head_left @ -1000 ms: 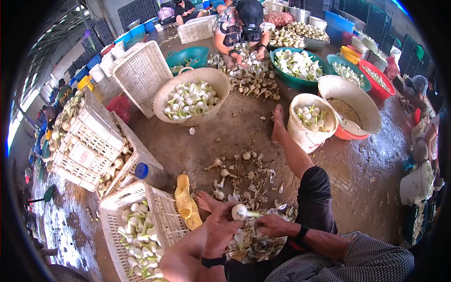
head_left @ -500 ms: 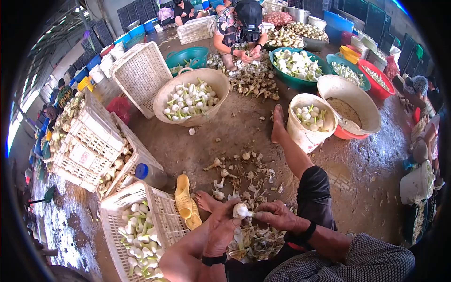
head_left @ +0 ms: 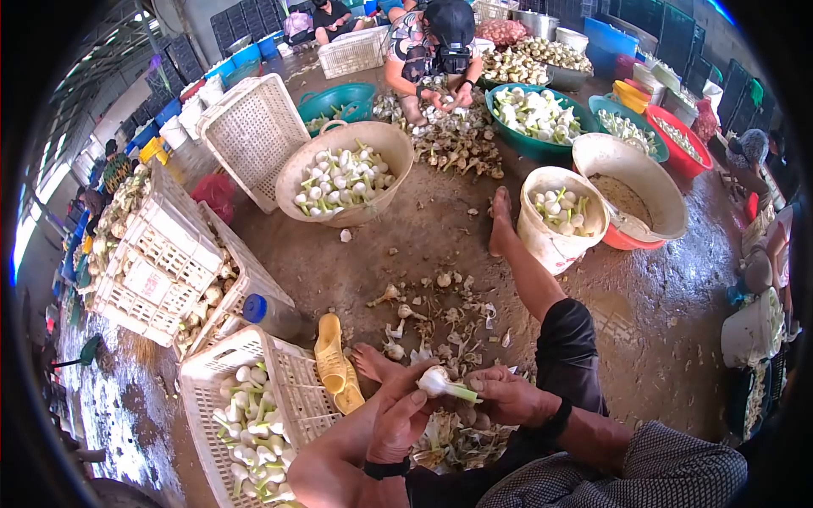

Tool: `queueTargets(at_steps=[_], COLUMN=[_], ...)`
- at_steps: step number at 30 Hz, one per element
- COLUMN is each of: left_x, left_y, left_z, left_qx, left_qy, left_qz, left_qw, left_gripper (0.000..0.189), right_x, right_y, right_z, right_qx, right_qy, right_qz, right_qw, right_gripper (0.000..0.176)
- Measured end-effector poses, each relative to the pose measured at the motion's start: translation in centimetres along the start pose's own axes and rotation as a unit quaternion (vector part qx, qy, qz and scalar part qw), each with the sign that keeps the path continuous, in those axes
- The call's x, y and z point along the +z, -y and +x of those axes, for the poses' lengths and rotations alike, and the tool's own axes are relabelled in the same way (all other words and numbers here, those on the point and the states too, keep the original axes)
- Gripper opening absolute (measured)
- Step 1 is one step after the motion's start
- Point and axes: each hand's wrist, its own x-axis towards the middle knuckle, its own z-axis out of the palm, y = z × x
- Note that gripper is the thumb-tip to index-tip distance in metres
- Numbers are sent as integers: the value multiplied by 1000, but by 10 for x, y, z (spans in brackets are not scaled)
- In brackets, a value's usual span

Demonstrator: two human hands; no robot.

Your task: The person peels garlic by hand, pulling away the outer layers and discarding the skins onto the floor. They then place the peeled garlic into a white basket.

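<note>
A white garlic bulb [head_left: 434, 382] with a short green stem is held between my two hands, above the lap. My left hand [head_left: 401, 416] has its fingers closed round the bulb's left side. The fingers of my right hand [head_left: 511, 396] pinch the stem end. Below them lies a heap of papery garlic skins [head_left: 457, 436] on the ground. More loose bulbs and peelings [head_left: 445, 317] are scattered just beyond my hands. A white crate [head_left: 296, 389] at the lower left holds many cleaned bulbs.
A yellow shoe [head_left: 334, 364] and a blue-lidded jar [head_left: 269, 315] stand beside the crate. Ahead are a beige basin [head_left: 292, 182] and a white bucket [head_left: 555, 241], both holding bulbs. A co-worker [head_left: 428, 51] sits at the far pile; stacked crates [head_left: 157, 262] stand left.
The bulb has turned, and its stem now shows green and points down to the right. My right hand's fingers have shifted on the stem. The co-worker's hands have moved slightly.
</note>
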Motion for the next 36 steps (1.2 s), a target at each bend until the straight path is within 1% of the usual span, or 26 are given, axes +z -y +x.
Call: queueTargets(at_steps=[1,3,4,6,7,9,10,12,16,19,21,22,24,25,27,28,29,30,31,32,33,34,35,36], left_x=[1,3,3,1,0,-1,-2,-4,-13,-9,0,0,1,2,5,5,5,6,6,7,8,8,8,8], left_y=[-2,-4,-3,3,4,5,6,7,11,10,4,4,5,5,2,1,0,-1,-2,-1,-1,1,1,-1], left_z=[0,0,1,3,3,2,2,3,1,2,3,4,4,5,5,5,4,3,2,1,1,0,-1,-1], left_qx=[0,1,2,21,21,4,4,4,1,-25,12,12,22,23,57,58,65,72,73,49,25,25,-1,-26], left_qy=[0,-7,-8,-47,-47,-76,-76,-90,-103,-106,-93,-94,-82,-83,-63,-63,-43,-24,-23,-7,9,10,9,8], left_qz=[0,10,10,104,104,147,148,153,176,183,287,287,340,340,389,389,422,454,455,452,448,445,415,385], left_qw=[1000,1000,1000,993,993,986,986,984,979,977,953,953,937,936,917,917,903,888,887,891,894,895,910,923], left_gripper=[53,55,55,54,54,48,48,45,45,43,40,40,40,40,41,41,43,44,44,45,46,46,45,44], right_x=[0,0,2,6,5,3,3,5,6,3,-3,-6,-15,-18,-21,-22,-25,-31,-41,-46,-50,-51,-53,-56], right_y=[-2,-6,-5,-2,-2,-4,-5,-5,-2,-5,-8,-9,-14,-15,-17,-20,-22,-21,-20,-18,-19,-19,-20,-22], right_z=[1,2,3,4,4,4,4,5,7,12,17,17,19,20,21,21,22,25,28,30,30,28,28,28], right_qx=[0,-2,-2,-50,-50,-74,-74,-66,-78,-79,-134,-119,-117,-117,-122,-143,-165,-167,-145,-124,-124,-134,-145,-137], right_qy=[0,-72,-71,-66,-67,-67,-67,-75,-90,-104,-173,-191,-205,-219,-220,-243,-266,-267,-285,-304,-305,-277,-247,-262], right_qz=[0,-69,-69,-203,-203,-281,-281,-346,-379,-410,-493,-492,-487,-483,-497,-499,-500,-500,-484,-466,-467,-518,-567,-553], right_qw=[1000,995,995,976,976,955,955,933,917,903,842,841,841,840,831,820,807,807,815,821,820,798,772,779], right_gripper=[29,29,29,30,30,33,33,35,35,33,32,29,28,26,23,23,23,23,23,23,23,23,24,26])
